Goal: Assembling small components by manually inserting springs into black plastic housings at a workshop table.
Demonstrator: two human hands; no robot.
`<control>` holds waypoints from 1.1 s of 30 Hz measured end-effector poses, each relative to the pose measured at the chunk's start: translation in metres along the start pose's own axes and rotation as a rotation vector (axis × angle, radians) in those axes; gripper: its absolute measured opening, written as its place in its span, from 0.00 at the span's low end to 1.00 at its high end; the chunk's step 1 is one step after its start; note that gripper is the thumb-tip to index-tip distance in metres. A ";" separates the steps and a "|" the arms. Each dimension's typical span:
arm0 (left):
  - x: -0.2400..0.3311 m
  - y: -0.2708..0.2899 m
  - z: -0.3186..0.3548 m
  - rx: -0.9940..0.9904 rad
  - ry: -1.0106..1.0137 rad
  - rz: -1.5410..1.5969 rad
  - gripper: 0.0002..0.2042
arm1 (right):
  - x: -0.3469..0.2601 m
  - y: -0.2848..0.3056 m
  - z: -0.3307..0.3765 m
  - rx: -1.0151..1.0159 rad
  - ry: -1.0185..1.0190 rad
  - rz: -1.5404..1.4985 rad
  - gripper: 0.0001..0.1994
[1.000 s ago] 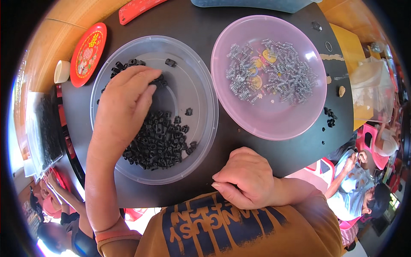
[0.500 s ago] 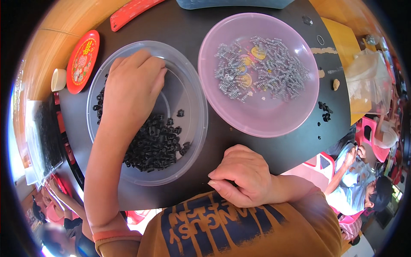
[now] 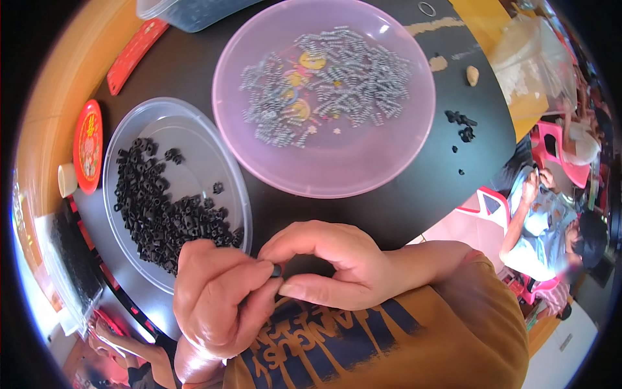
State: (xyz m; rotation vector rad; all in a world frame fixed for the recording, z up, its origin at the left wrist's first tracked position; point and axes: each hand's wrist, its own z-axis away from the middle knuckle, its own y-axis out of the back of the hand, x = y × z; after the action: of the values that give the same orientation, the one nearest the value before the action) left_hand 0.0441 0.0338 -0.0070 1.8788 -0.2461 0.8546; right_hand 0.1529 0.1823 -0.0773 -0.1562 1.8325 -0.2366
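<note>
In front of my chest my two hands meet. My left hand (image 3: 223, 292) is closed, pinching a small black plastic piece (image 3: 276, 270) between thumb and forefinger. Curled in from the other side, my right hand (image 3: 334, 262) has its thumb and forefinger at the same piece; what lies between its fingertips is hidden. Beyond my left hand is a clear round tub (image 3: 227, 152) with many small black plastic pieces (image 3: 152, 207) heaped in it. A pink translucent basin (image 3: 337, 175) farther off holds many small metal coil springs (image 3: 363, 84).
Loose black bits (image 3: 465, 133) and a tan lump (image 3: 472, 76) lie at the table's right. A red plate (image 3: 89, 146), a cream cup (image 3: 67, 179) and a red strip (image 3: 136, 55) line the left side. A blue-grey bin (image 3: 194, 16) stands behind. A seated person (image 3: 538, 220) is at right.
My left hand has come out of the clear tub to my chest with a black piece and met my right hand. The view has shifted, so the tub and basin appear farther left.
</note>
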 end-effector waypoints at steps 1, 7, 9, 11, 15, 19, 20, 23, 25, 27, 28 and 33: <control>0.001 -0.002 0.001 -0.007 -0.012 0.006 0.15 | -0.001 0.000 0.001 0.021 -0.051 -0.100 0.15; 0.003 0.000 -0.009 -0.003 -0.039 0.079 0.14 | 0.000 0.005 0.006 0.061 -0.005 -0.161 0.11; 0.002 0.005 -0.018 0.035 -0.051 0.074 0.11 | -0.002 0.002 0.006 0.079 0.005 -0.167 0.10; -0.001 0.003 -0.035 0.084 -0.020 0.000 0.10 | 0.000 -0.003 0.007 0.138 0.044 -0.194 0.09; -0.009 -0.018 -0.084 -0.092 0.034 -0.072 0.07 | 0.001 0.001 0.010 0.174 0.066 -0.151 0.08; -0.024 -0.039 -0.109 -0.168 -0.107 -0.255 0.05 | -0.003 -0.003 0.009 0.155 0.011 -0.118 0.08; -0.026 -0.043 -0.114 -0.198 -0.168 -0.333 0.05 | -0.003 -0.003 0.009 0.165 -0.002 -0.123 0.08; -0.026 -0.051 -0.121 -0.253 -0.179 -0.425 0.05 | -0.003 0.001 0.008 0.138 0.053 -0.058 0.08; -0.028 -0.057 -0.124 -0.282 -0.208 -0.475 0.05 | -0.001 0.003 0.008 0.143 0.079 -0.061 0.09; -0.030 -0.060 -0.124 -0.252 -0.250 -0.515 0.06 | -0.001 0.004 0.008 0.143 0.107 -0.069 0.09; -0.032 -0.062 -0.124 -0.254 -0.248 -0.516 0.06 | -0.001 0.003 0.008 0.139 0.111 -0.068 0.10; -0.034 -0.058 -0.122 -0.196 -0.256 -0.531 0.04 | -0.002 -0.001 0.006 0.132 0.082 -0.096 0.10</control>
State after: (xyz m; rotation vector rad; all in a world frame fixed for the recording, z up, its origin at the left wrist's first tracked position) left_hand -0.0054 0.1596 -0.0425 1.7447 0.0188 0.2220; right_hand 0.1594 0.1816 -0.0764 -0.1434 1.8865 -0.4359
